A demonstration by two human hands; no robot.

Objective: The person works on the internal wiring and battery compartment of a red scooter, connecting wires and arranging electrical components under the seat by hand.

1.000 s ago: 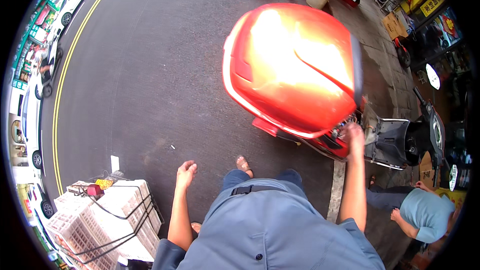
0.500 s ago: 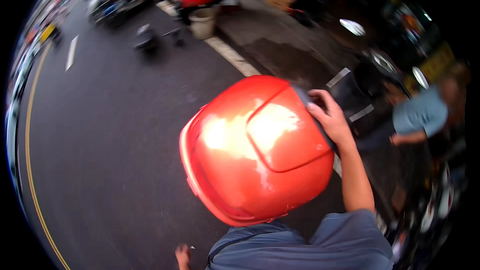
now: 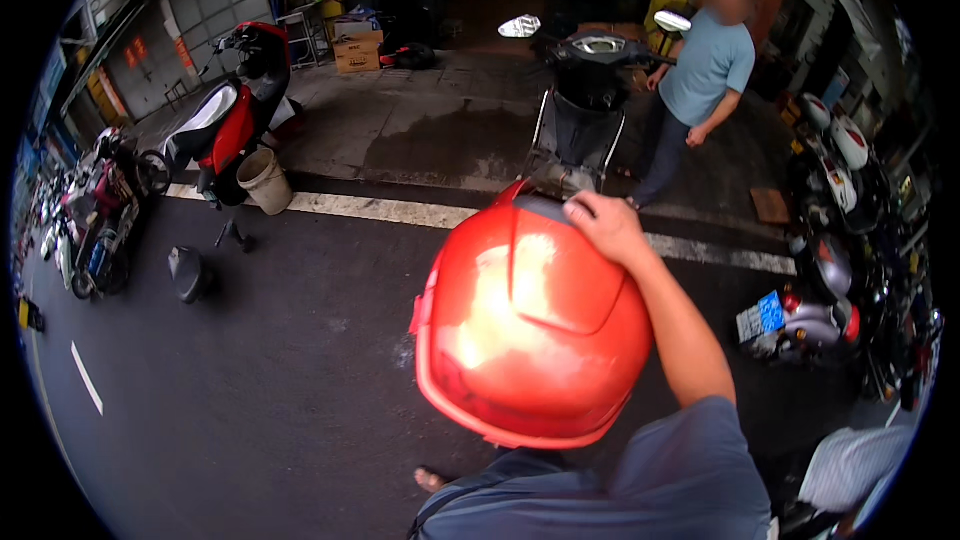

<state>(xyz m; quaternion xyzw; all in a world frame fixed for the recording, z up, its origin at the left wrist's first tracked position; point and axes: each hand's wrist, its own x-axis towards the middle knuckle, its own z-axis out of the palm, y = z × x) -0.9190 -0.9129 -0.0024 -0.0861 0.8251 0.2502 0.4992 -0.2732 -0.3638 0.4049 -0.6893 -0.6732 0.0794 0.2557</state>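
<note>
Using the dark scooter (image 3: 578, 130) as landmark: red top box (image 3: 530, 320) is sitting on its near side, covering the scooter's rear; the joint is hiding behind the box, so can't tell if it's mounted. Right hand (image 3: 612, 228) is lying on the box's scooter-side corner, fingers partly bending over the dark edge panel (image 3: 548, 208). Contact is showing; can't tell if it's gripping or only resting. Left hand is sitting out of view, so can't tell its grip. 2 mirrors (image 3: 519, 27) are sticking up off the scooter's bars. 1 person in a light blue shirt (image 3: 712, 70) is standing just right of the scooter. White line (image 3: 390, 208) is running along the road edge left and right of the scooter. Left of the scooter: pale bucket (image 3: 264, 181) is standing on the line's road side, drill-like tool (image 3: 235, 234) and black seat-like piece (image 3: 188, 274) are lying nearer on the asphalt, red scooter (image 3: 230, 130) is standing beyond the bucket. Well right of the scooter, purple scooter (image 3: 820, 325) is standing among other parked ones.
</note>
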